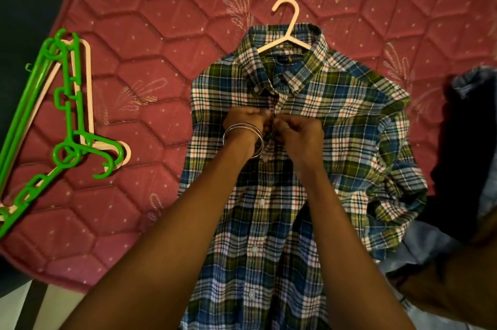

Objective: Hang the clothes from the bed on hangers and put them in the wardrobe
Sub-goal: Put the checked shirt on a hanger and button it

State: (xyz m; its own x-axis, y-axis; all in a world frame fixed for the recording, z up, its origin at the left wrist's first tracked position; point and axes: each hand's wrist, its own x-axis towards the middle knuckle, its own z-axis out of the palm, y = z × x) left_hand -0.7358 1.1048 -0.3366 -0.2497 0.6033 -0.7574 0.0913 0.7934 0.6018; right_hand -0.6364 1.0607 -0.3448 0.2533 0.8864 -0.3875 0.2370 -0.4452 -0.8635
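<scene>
A blue, green and white plaid shirt [336,125] lies flat on the pink quilted mattress [150,33]. A cream hanger [289,23] sits inside its collar, hook pointing away from me. My left hand [246,124], with silver bangles on the wrist, and my right hand [300,133] meet at the shirt's front placket below the collar. Both pinch the fabric edges at a button. Lower buttons down the front are visible.
A pile of green and cream hangers [67,120] lies at the mattress's left edge. Dark and light blue clothes [462,168] are heaped at the right. The floor [16,308] shows at the lower left.
</scene>
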